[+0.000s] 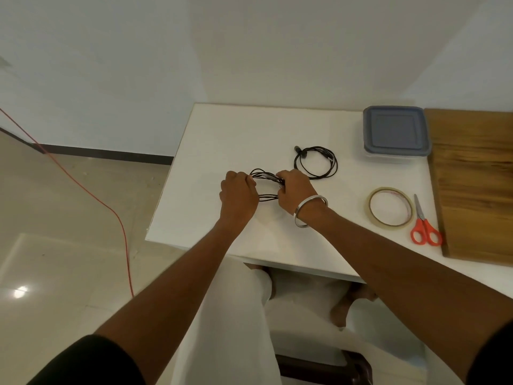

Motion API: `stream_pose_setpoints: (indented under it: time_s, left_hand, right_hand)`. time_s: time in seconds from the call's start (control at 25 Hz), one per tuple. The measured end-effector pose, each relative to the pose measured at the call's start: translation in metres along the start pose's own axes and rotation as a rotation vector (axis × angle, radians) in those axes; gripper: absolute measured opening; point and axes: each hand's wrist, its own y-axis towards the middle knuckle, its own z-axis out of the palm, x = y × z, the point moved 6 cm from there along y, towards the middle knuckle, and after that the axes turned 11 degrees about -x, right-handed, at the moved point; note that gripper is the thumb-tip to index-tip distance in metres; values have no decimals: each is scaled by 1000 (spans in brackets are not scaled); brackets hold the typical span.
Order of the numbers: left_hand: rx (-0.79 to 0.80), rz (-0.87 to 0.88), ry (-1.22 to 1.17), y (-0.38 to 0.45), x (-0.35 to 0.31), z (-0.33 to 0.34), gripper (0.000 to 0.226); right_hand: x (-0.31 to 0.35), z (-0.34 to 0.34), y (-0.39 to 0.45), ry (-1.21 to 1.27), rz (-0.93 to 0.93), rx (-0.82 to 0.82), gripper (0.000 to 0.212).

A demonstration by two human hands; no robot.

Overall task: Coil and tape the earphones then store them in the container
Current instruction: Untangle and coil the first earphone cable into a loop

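Black earphones are looped in several turns between my two hands above the white table. My left hand grips the left end of the loops and my right hand grips the right end. A second black earphone coil lies flat on the table just behind my right hand. A roll of clear tape lies to the right, with red-handled scissors beside it. The container, with its grey-blue lid on, stands at the back right.
A wooden board covers the table's right side, past the scissors. A red cable runs across the floor on the left. A silver bangle is on my right wrist. My legs and a dark stool show under the table's front edge.
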Motion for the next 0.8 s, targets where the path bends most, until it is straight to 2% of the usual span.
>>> stream_pose_setpoints:
  time_s: [0.16, 0.4, 0.56, 0.68, 0.8]
  left_hand:
    - [-8, -30, 58, 12, 11, 1, 27]
    - [-56, 39, 73, 24, 17, -2, 21]
    - [-5, 4, -35, 29, 18, 1, 26]
    - [29, 74, -54, 30, 10, 6, 42]
    - [23, 221, 68, 32, 2, 12, 47]
  right_hand:
    - [10, 10, 16, -84, -85, -15, 36]
    - [16, 20, 29, -146, -163, -68, 35]
    - [18, 21, 31, -142, -157, -80, 44]
    - [18, 21, 33, -115, -146, -86, 48]
    - [18, 21, 38, -109, -136, -86, 46]
